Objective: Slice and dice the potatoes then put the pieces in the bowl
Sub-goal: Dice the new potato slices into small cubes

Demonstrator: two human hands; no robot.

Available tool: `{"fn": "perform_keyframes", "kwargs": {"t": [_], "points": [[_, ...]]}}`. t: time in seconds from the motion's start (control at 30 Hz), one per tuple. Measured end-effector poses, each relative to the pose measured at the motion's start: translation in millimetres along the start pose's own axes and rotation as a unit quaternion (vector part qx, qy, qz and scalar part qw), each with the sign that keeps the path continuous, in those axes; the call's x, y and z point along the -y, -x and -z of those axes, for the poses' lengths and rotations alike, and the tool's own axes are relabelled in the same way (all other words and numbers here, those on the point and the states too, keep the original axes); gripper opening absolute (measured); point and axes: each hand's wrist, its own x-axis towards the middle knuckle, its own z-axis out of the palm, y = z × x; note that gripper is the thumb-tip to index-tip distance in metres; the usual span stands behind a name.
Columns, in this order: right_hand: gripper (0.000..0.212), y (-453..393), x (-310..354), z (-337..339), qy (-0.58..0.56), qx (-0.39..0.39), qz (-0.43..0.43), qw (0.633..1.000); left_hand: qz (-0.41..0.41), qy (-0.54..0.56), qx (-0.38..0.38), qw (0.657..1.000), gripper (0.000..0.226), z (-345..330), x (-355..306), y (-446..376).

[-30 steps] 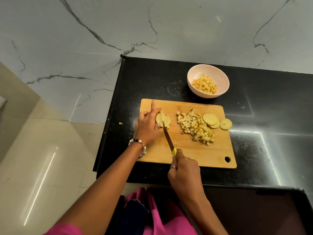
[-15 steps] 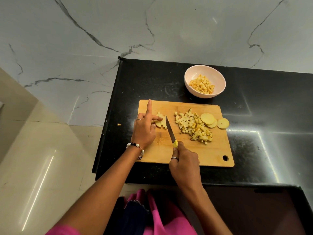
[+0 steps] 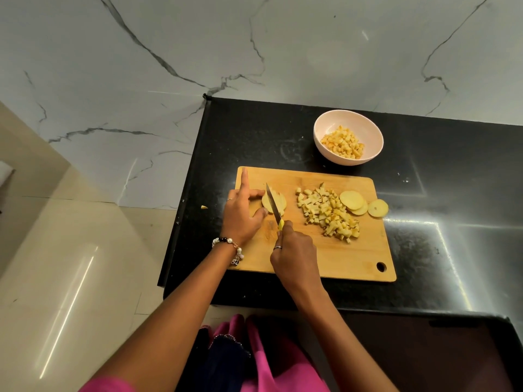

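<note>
Right hand: the right hand [image 3: 294, 258] is curled round the yellow handle of the knife [image 3: 274, 205], blade pointing away from the wrist and lying across the potato slices.
Left hand: the left hand [image 3: 242, 216] pinches the stack of potato slices [image 3: 275, 204] between thumb and a bent finger, index finger sticking straight out beyond it (well clear of the blade).
Beyond the knife: a heap of diced potato [image 3: 328, 213] lies to the right of the blade on the cutting board [image 3: 339, 258], with three round slices [image 3: 362, 203] further right, one hanging over the board's edge.
Far side: the bowl [image 3: 348, 137], already part filled with dice, stands past the board on the black counter [image 3: 452, 193].
Doing it well: I would keep the holding fingertips tucked behind the blade, cut even strips, then turn the stack.
Hard to tell: how many slices are stacked, and whether the edge has bitten in, cannot be made out; the handle is mostly hidden.
</note>
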Motion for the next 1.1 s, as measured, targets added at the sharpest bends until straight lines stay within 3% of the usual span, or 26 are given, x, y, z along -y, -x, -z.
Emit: {"fn": "perform_keyframes", "kwargs": {"t": [0.4, 0.57, 0.7, 0.8, 1.1], "points": [[0.043, -3, 26, -13, 0.118, 0.011, 0.005, 0.993, 0.023, -0.004, -0.020, 1.000, 0.096, 0, -1, -1], [0.057, 52, 7, -10, 0.127, 0.033, -0.006, 0.991, 0.022, -0.004, -0.027, 0.999, 0.094, -2, -1, -2], [0.055, 58, -2, -1, 0.054, 0.066, -0.017, 0.996, 0.022, -0.001, -0.019, 1.000, 0.090, -2, 1, -2], [0.051, 42, -3, -1, 0.024, 0.014, 0.006, 1.000, 0.026, 0.011, -0.015, 0.999, 0.087, -2, 1, -2], [0.050, -1, -1, -11, 0.012, -0.009, 0.027, 1.000, 0.031, 0.023, -0.038, 0.999, 0.083, 1, 1, -1]]}}
